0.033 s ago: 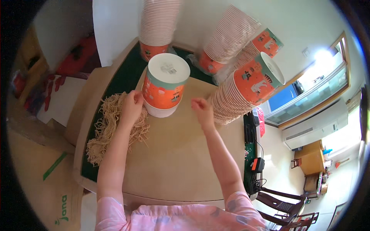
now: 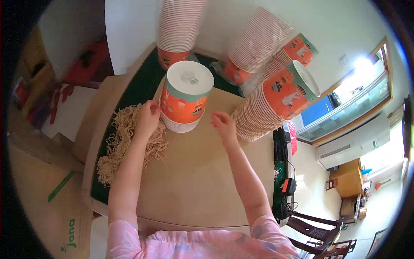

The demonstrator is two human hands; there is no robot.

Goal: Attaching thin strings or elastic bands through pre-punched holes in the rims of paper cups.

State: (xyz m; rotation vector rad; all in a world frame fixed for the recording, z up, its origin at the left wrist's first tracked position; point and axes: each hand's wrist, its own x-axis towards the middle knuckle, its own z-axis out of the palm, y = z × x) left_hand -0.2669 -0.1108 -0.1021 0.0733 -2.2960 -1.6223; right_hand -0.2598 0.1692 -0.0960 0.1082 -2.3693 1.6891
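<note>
A short stack of upside-down orange paper buckets [image 2: 183,103] stands in front of me, with a white base on top and pale rims below. My left hand [image 2: 148,116] is closed in a pinch at the stack's left side, above a tangled pile of cream-coloured string [image 2: 125,138]. To the right of the stack, apart from it, my right hand [image 2: 224,126] has its fingers bent together in a loose pinch. Whatever either hand holds, if anything, is too small to make out.
A tall leaning stack of orange buckets [image 2: 276,99] stands right of my right hand. Further stacks, some in clear plastic, include one at the back [image 2: 179,34] and one behind right [image 2: 254,43]. A brown board [image 2: 194,185] covers the table's middle; cables [image 2: 291,203] lie at the right edge.
My right hand has shifted slightly left, toward the short bucket stack. My left hand and the buckets stay nearly where they were.
</note>
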